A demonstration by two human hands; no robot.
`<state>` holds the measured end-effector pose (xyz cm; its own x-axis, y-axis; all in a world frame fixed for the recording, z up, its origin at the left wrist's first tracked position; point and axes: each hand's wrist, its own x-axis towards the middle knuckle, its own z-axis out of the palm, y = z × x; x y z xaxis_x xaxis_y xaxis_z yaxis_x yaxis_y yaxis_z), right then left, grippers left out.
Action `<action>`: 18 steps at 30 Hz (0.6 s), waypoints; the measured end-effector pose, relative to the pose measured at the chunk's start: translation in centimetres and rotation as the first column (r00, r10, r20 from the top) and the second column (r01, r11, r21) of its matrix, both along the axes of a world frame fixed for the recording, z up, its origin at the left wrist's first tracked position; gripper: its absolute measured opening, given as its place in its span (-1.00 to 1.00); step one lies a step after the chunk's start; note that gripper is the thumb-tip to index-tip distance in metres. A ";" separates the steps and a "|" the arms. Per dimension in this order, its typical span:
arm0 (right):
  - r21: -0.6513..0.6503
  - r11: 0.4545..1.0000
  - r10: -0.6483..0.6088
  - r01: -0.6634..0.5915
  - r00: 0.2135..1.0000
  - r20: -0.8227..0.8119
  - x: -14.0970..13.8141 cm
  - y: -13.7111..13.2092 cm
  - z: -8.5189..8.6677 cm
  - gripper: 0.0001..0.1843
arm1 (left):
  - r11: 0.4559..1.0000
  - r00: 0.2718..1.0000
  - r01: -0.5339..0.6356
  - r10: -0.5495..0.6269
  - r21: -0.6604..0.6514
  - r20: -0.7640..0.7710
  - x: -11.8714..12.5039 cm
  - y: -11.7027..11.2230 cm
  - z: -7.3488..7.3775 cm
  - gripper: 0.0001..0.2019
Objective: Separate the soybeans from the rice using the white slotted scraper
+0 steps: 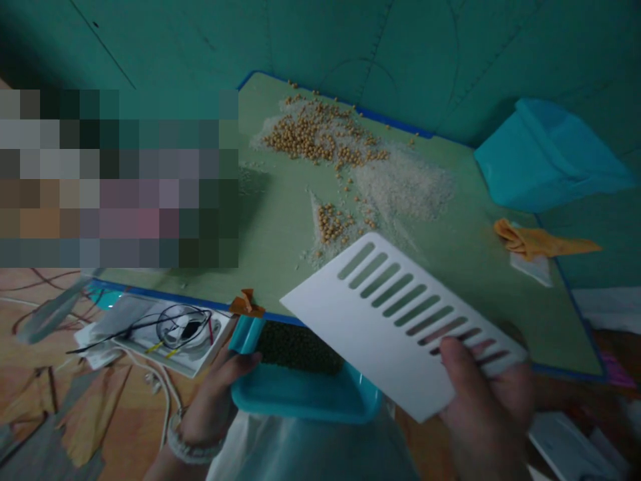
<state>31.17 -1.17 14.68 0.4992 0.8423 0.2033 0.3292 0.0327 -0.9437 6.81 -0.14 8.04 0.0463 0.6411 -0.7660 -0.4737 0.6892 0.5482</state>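
Observation:
My right hand (488, 407) grips a white flat plastic scraper (395, 321) with a row of slots, held tilted over the near edge of a green board (280, 220). My left hand (215, 401) holds the left side of a teal tray (305, 394) pressed under the board's near edge; dark green beans (298, 347) lie in it. On the board are a large heap of yellow beans (315, 133), a small heap of yellow beans (334, 224) just beyond the scraper, and a spread of white rice (405, 184).
A teal bag (545, 157) and an orange scrap (541, 242) lie at the board's right. Left of the tray a white packet with coiled cables (175, 331) rests on a patterned floor. A blurred-out patch covers the upper left. Teal mat lies behind the board.

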 end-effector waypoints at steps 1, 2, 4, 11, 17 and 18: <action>-0.006 1.000 0.026 -0.026 1.000 -0.004 -0.4 0.2 0.0 -0.86 | 1.000 1.000 0.000 0.000 0.015 -0.001 0.0 0.0 0.1 -0.57; -0.010 0.999 0.045 -0.045 0.999 -0.008 -0.7 0.4 0.0 -0.84 | 0.999 1.000 -0.007 0.007 0.035 -0.005 0.1 -0.1 0.2 -0.52; -0.008 0.999 0.054 -0.054 0.998 -0.012 -1.2 0.9 0.1 -0.81 | 0.998 0.999 -0.025 0.026 0.050 -0.027 0.2 -0.2 0.3 -0.43; 0.111 0.988 0.101 -0.112 0.990 0.095 -0.4 2.1 0.0 -0.84 | 0.996 0.997 -0.070 0.072 0.046 -0.040 0.6 -0.2 0.7 -0.48; 0.141 0.990 0.015 -0.028 0.995 0.095 0.8 2.5 -0.2 -0.87 | 0.993 0.999 -0.044 0.046 0.106 -0.019 0.5 0.1 0.1 -0.24; 0.145 0.989 -0.001 -0.012 0.996 0.086 1.0 2.5 -0.3 -0.86 | 0.995 0.999 -0.036 0.038 0.091 -0.019 0.4 0.1 0.0 -0.24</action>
<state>32.13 1.33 14.43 0.4700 0.8035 0.3654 0.4078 0.1695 -0.8972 7.23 -0.08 8.01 0.0058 0.7086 -0.7056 -0.4860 0.6186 0.6173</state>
